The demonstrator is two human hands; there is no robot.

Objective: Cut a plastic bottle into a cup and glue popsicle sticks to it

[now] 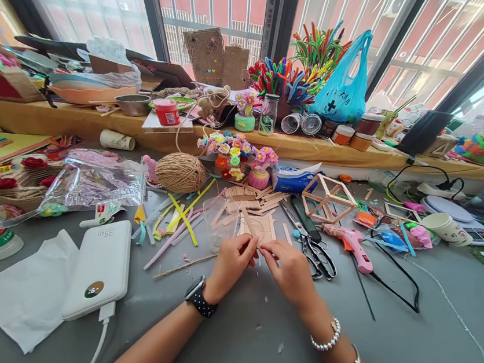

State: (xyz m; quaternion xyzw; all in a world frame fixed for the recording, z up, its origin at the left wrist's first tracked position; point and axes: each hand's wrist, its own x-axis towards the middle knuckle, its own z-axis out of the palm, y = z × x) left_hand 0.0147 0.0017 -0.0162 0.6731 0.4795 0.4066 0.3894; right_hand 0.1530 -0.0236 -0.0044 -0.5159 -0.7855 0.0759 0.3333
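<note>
The left hand point(233, 259) is closed in a pinch on a thin, pale wooden stick point(251, 223); the right hand point(288, 268) curls its fingertips in at the near end, though whether they grip it I cannot tell. Just beyond, flat pale wooden craft sticks point(266, 226) lie on the grey desk point(249, 345). Rightward are black-handled metal scissors point(324, 262), then a pink glue gun point(355, 248).
</note>
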